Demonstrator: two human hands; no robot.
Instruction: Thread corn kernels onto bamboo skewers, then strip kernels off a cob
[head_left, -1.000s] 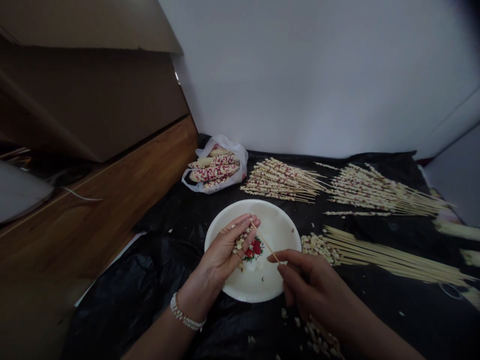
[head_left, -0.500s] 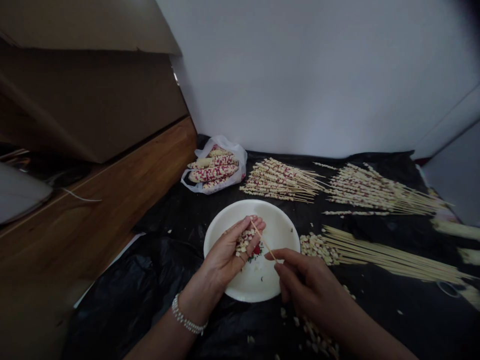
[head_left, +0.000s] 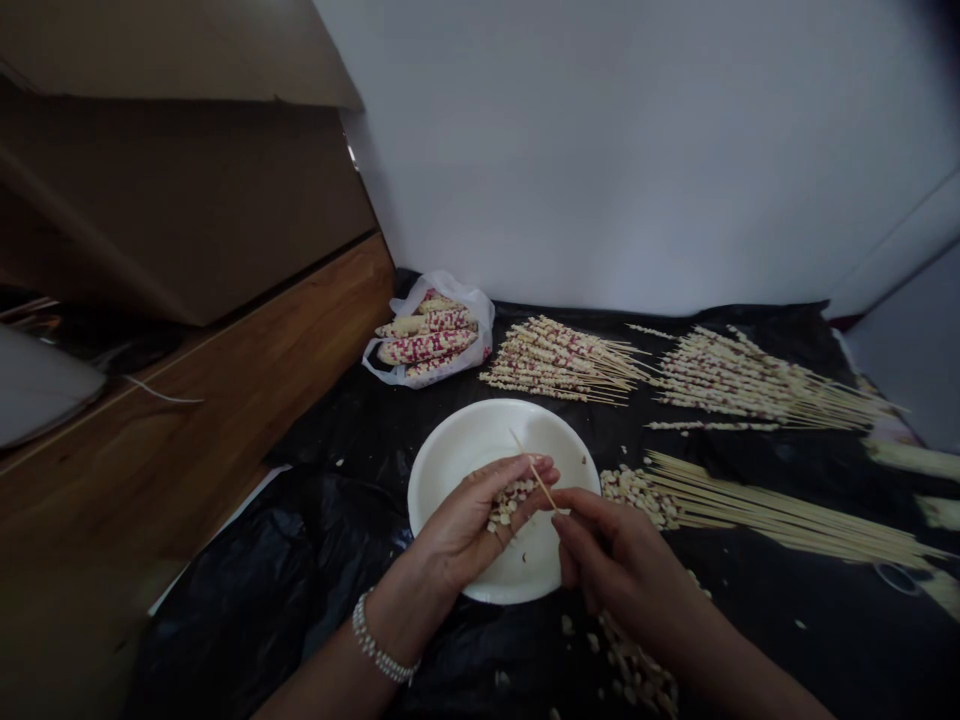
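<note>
Over a white bowl (head_left: 442, 450), my left hand (head_left: 469, 520) is cupped palm up around a small heap of corn kernels (head_left: 504, 508), pale with some dark red ones. A thin wooden skewer (head_left: 541, 485) is pinched between the thumb and fingers of my right hand (head_left: 611, 545), at the bowl's right side. The skewer slants up to the left across the left fingertips, its tip standing out past them. Whether a kernel sits on the skewer is too small to tell.
Corn cobs (head_left: 427, 348) lie in a white plastic bag (head_left: 480, 300). Kernel-threaded skewers (head_left: 555, 360) form one pile, with another pile of threaded skewers (head_left: 735, 380) farther right. Bare skewers (head_left: 787, 500) lie beside loose kernels (head_left: 637, 497). Black plastic sheeting (head_left: 247, 570) covers the surface, and a wooden board (head_left: 300, 330) stands left.
My left hand has shifted right and slightly down, closer to my right hand. The skewer now reaches farther past the left fingertips. My right hand has barely moved.
</note>
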